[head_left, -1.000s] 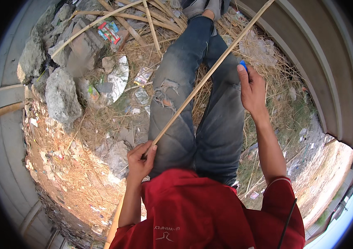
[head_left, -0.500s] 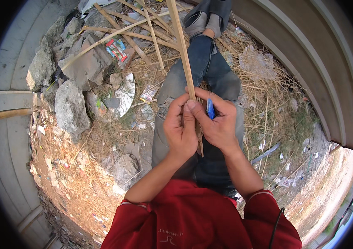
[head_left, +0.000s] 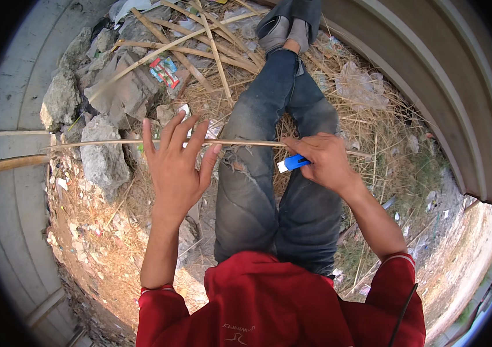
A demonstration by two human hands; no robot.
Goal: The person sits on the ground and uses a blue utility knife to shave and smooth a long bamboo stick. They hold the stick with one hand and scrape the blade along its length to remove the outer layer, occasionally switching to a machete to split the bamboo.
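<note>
Under left fingers (head_left: pixel 172 129), perhaps touching, wooden strip (head_left: pixel 246 142), right hand (head_left: pixel 326 161) gripping

Your left hand (head_left: pixel 178 168) is splayed across a thin wooden strip (head_left: pixel 246 142) at 9 o'clock; your right hand (head_left: pixel 328 165), at 3 o'clock, grips it and a blue tool (head_left: pixel 297 162); loose slats (head_left: pixel 215 56) lie towards 11 o'clock

Gray rocks (head_left: pixel 105 165) upper left, red-and-blue wrapper (head_left: pixel 164 72) just beside them, dry straw (head_left: pixel 367 124) plus pale plastic scrap (head_left: pixel 361 87) right of centre, ribbed metal sheet (head_left: pixel 431 81) along upper right, gray panels (head_left: pixel 12 214) down left.
</note>
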